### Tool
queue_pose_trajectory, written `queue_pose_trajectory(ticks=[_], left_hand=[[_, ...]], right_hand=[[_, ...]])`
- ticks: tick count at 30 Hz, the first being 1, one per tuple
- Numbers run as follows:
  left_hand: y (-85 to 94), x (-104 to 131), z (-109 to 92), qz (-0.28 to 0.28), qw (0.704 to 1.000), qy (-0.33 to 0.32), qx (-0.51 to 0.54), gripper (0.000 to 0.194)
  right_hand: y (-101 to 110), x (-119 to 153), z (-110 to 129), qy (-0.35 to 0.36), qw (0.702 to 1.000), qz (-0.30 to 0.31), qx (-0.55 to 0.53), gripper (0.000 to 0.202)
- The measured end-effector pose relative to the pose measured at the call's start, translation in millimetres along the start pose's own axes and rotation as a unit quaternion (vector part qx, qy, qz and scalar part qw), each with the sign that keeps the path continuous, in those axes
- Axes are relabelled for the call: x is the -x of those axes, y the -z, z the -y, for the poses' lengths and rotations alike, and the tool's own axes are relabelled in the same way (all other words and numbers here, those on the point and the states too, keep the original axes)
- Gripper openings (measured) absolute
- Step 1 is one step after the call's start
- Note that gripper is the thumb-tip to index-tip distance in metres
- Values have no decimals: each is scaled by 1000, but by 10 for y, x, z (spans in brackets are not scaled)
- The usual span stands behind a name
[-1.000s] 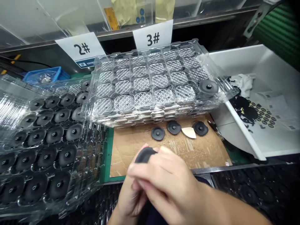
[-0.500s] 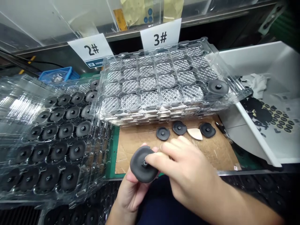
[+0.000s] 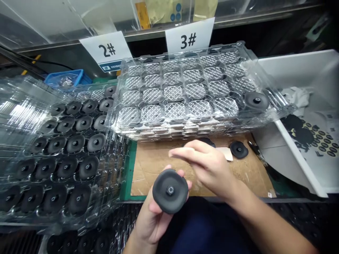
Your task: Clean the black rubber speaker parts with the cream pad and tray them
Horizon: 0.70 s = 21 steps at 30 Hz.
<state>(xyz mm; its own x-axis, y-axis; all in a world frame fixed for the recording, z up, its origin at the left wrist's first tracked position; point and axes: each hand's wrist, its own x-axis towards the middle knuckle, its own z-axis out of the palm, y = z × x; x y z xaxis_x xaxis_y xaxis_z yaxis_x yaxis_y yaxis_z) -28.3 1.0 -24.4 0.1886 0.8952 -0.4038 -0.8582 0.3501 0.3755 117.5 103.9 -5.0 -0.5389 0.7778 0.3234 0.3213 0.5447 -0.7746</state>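
Observation:
A round black rubber-like disc [image 3: 161, 197] with a small metal hub at its centre rests in my left hand [image 3: 152, 220], fingers wrapped behind it and the hub facing up. Above and to the right of it hovers my right hand [image 3: 209, 165], its fingers stretched out to the left and apart from the disc; nothing shows in them. Behind that hand a similar disc [image 3: 208, 141] lies partly hidden on the cardboard sheet [image 3: 150, 158]. A pale paper piece [image 3: 226, 153] and another black disc [image 3: 238, 149] lie to its right.
A stack of clear plastic trays [image 3: 174, 109] stands at the back, with one disc [image 3: 256, 101] in its right front pocket. Filled trays [image 3: 102, 165] stand at left. A white bin [image 3: 299, 162] with black scraps is at right. Behind are a blue basket [image 3: 79, 78] and number signs.
My right hand has lifted off the disc's hub and moved up, its fingers straightening. The disc in my left hand has shifted slightly right and faces up more squarely. The view has shifted a little.

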Motion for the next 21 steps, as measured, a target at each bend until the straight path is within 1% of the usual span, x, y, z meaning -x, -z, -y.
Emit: queue_pose_trajectory(ticks=[1, 2, 4, 6, 8, 9, 11, 13, 14, 15, 16, 17, 18, 19, 20, 21], left_hand=[[15, 7, -14, 20, 1000, 3, 6, 57], [34, 13, -26, 38, 999, 2, 11, 57], [75, 19, -39, 63, 998, -10, 20, 57], [109, 12, -42, 78, 996, -16, 30, 57], [117, -3, -44, 78, 996, -10, 34, 58], [109, -10, -48, 74, 997, -1, 31, 58], [77, -20, -52, 62, 998, 19, 20, 57], [38, -20, -40, 46, 998, 36, 6, 58], [23, -18, -24, 40, 998, 38, -2, 59], [13, -14, -1, 30, 999, 36, -11, 60], [8, -11, 26, 18, 999, 33, -21, 58], [8, -7, 56, 7, 999, 29, -32, 55], [12, -3, 84, -3, 999, 24, -41, 51], [17, 1, 109, -11, 999, 17, -48, 49], [24, 6, 129, -17, 998, 10, -52, 48], [32, 13, 144, -20, 998, 2, -55, 49]], right_hand=[[-44, 102, -90, -56, 998, -1, -3, 27], [-103, 232, -178, -103, 995, 14, -5, 28], [-255, 542, -334, -163, 985, 63, 2, 29], [-409, 831, -452, -181, 979, 99, 8, 28], [-497, 994, -511, -183, 977, 113, 9, 24], [-495, 1009, -510, -187, 976, 112, 9, 23], [-392, 907, -427, -202, 975, 89, 14, 25], [-197, 685, -231, -211, 977, 33, 20, 26], [-92, 558, -101, -195, 981, 3, 23, 27], [3, 435, 37, -154, 988, -25, 24, 27], [79, 324, 172, -78, 996, -25, 29, 28], [133, 233, 290, 9, 999, 8, 35, 28], [166, 164, 383, 78, 995, 45, 39, 26], [180, 117, 448, 121, 988, 89, 44, 24], [180, 90, 486, 125, 983, 126, 50, 23], [170, 79, 504, 95, 983, 144, 62, 24]])
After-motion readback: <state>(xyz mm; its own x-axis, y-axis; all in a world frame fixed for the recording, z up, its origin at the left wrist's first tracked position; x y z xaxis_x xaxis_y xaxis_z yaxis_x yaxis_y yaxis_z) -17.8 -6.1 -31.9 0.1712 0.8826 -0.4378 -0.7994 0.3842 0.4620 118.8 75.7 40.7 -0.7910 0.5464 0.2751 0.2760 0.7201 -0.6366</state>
